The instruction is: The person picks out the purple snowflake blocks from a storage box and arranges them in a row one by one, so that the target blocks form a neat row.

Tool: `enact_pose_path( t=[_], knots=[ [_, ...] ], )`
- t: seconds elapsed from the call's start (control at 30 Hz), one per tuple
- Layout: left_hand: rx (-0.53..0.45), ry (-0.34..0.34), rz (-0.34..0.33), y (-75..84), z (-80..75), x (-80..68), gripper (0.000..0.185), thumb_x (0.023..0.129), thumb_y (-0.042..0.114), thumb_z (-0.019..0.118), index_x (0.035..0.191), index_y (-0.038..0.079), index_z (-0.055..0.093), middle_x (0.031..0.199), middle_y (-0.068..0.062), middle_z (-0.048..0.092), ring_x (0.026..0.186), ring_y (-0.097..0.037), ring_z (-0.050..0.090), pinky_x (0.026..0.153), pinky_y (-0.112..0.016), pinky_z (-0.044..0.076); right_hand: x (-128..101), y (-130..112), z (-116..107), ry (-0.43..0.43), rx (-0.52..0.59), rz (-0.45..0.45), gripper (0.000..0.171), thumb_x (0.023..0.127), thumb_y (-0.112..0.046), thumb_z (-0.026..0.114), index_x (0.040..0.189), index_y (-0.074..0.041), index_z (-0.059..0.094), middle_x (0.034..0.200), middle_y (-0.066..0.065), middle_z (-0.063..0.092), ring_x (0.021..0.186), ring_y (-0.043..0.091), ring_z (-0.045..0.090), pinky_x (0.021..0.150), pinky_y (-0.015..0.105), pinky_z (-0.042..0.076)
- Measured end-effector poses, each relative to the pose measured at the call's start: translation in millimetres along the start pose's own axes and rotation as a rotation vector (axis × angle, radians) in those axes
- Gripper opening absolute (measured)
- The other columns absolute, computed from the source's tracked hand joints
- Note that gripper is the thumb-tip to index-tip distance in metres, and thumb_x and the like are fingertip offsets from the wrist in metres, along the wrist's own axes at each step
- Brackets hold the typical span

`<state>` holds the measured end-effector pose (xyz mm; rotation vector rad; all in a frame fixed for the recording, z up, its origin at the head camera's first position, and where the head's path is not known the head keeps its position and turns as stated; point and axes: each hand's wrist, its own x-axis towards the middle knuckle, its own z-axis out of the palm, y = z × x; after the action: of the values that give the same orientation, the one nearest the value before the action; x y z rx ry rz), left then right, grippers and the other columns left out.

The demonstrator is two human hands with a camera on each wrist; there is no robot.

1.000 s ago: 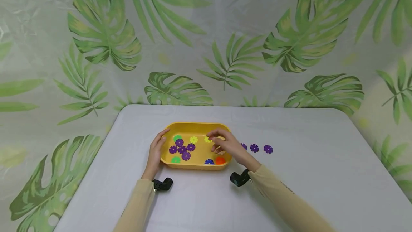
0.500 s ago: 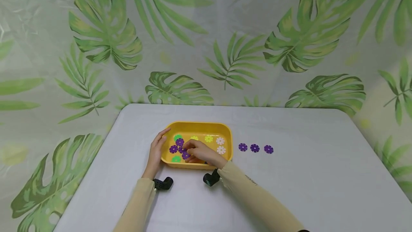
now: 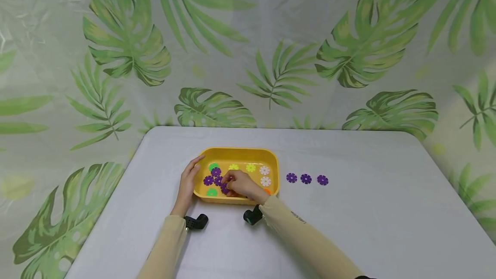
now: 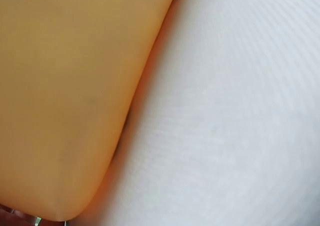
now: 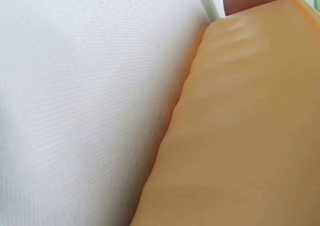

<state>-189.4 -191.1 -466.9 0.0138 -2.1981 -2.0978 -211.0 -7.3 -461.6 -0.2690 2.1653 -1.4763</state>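
A yellow plastic tray stands on the table and holds several flat, notched snowflake discs. My left hand lies along its left wall, fingers stretched out and tips at the rim. Inside the tray, my right hand bends its fingers down and pinches a purple snowflake disc between thumb and fingertips. More purple discs lie just left of that hand. In both wrist views the tray's outer wall fills much of the picture.
Green, yellow and white discs lie around the tray floor. An orange piece is partly covered by the right wrist. Three purple discs form a row on the white table, right of the tray.
My right hand has moved left from the tray's right end to the purple discs, and its fingers have closed on one. The left hand has stayed at the rim.
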Motion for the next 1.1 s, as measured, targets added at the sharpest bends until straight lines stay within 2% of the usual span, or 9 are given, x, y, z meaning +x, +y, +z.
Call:
enact_pose_path(
  t=[0.1,0.27,0.33,0.47,0.7,0.83,0.9,1.07,1.1],
  knots=[
    [0.000,-0.003,0.003,-0.5,0.1,-0.4,0.039,0.104,0.010,0.034,0.140,-0.001,0.044,0.147,-0.015,0.038,0.141,-0.026,0.023,0.115,-0.043,0.012,-4.6,-0.4,-7.3,0.002,0.041,-0.031,0.016,0.091,0.004,0.052,0.104,0.001,0.061,0.079,0.011,0.058,0.059,0.015,0.055,0.054,0.023,0.052],
    [0.004,-0.005,0.000,-1.0,0.6,-1.2,0.039,0.104,0.010,0.033,0.140,-0.001,0.044,0.148,-0.015,0.037,0.141,-0.026,0.023,0.115,-0.043,0.012,-20.6,-1.0,-36.2,0.013,0.110,-0.109,0.019,0.093,0.001,0.052,0.110,0.003,0.061,0.086,0.012,0.056,0.063,0.016,0.057,0.067,0.035,0.057],
    [0.004,-0.002,0.001,-1.0,0.3,-1.5,0.039,0.104,0.010,0.033,0.140,-0.001,0.044,0.148,-0.015,0.038,0.141,-0.026,0.023,0.115,-0.043,0.013,-27.9,1.0,-52.8,0.026,0.113,-0.133,0.020,0.094,0.000,0.051,0.112,0.004,0.060,0.088,0.013,0.055,0.066,0.017,0.057,0.071,0.037,0.057],
    [0.004,-0.003,0.002,-1.1,-0.5,-1.8,0.039,0.104,0.010,0.033,0.140,-0.001,0.044,0.148,-0.015,0.038,0.141,-0.026,0.023,0.115,-0.043,0.013,-43.4,10.2,-91.7,0.085,0.092,-0.130,0.023,0.095,-0.004,0.051,0.116,0.004,0.058,0.089,0.012,0.058,0.069,0.019,0.055,0.070,0.032,0.055],
    [0.002,-0.008,-0.005,-0.7,-0.7,-2.4,0.039,0.104,0.011,0.033,0.140,-0.001,0.044,0.148,-0.015,0.037,0.141,-0.026,0.023,0.115,-0.043,0.012,-77.8,51.3,-166.7,0.193,0.065,-0.122,0.027,0.098,-0.008,0.045,0.119,0.007,0.053,0.087,0.011,0.056,0.068,0.017,0.053,0.067,0.034,0.054],
    [0.000,-0.009,-0.010,0.0,-0.3,-2.6,0.039,0.104,0.011,0.033,0.140,0.000,0.044,0.148,-0.015,0.037,0.141,-0.026,0.023,0.115,-0.043,0.012,-98.8,83.5,-204.3,0.259,0.057,-0.090,0.028,0.098,-0.006,0.044,0.119,0.011,0.051,0.084,0.010,0.054,0.066,0.014,0.053,0.062,0.031,0.053],
    [0.002,-0.003,-0.002,-8.5,-1.7,0.8,0.039,0.105,0.014,0.033,0.140,0.003,0.045,0.148,-0.012,0.038,0.140,-0.023,0.023,0.115,-0.042,0.013,-108.0,97.7,-218.5,0.287,0.053,-0.051,0.029,0.098,-0.005,0.044,0.120,0.013,0.049,0.084,0.010,0.055,0.066,0.013,0.053,0.061,0.030,0.052],
    [0.016,0.018,0.021,-30.5,-4.8,9.6,0.038,0.105,0.020,0.034,0.139,0.011,0.048,0.147,-0.004,0.040,0.140,-0.018,0.025,0.115,-0.041,0.014,-122.4,120.6,-236.3,0.346,0.005,0.063,0.030,0.096,-0.003,0.042,0.118,0.016,0.049,0.084,0.008,0.057,0.063,0.010,0.055,0.057,0.025,0.052],
    [0.018,0.021,0.019,-30.6,-4.5,9.7,0.038,0.105,0.020,0.034,0.139,0.011,0.049,0.147,-0.004,0.040,0.139,-0.018,0.025,0.115,-0.041,0.014,-123.7,123.6,-237.4,0.358,-0.012,0.076,0.030,0.096,-0.003,0.042,0.118,0.016,0.049,0.084,0.008,0.058,0.062,0.010,0.056,0.056,0.025,0.052]
  ],
)
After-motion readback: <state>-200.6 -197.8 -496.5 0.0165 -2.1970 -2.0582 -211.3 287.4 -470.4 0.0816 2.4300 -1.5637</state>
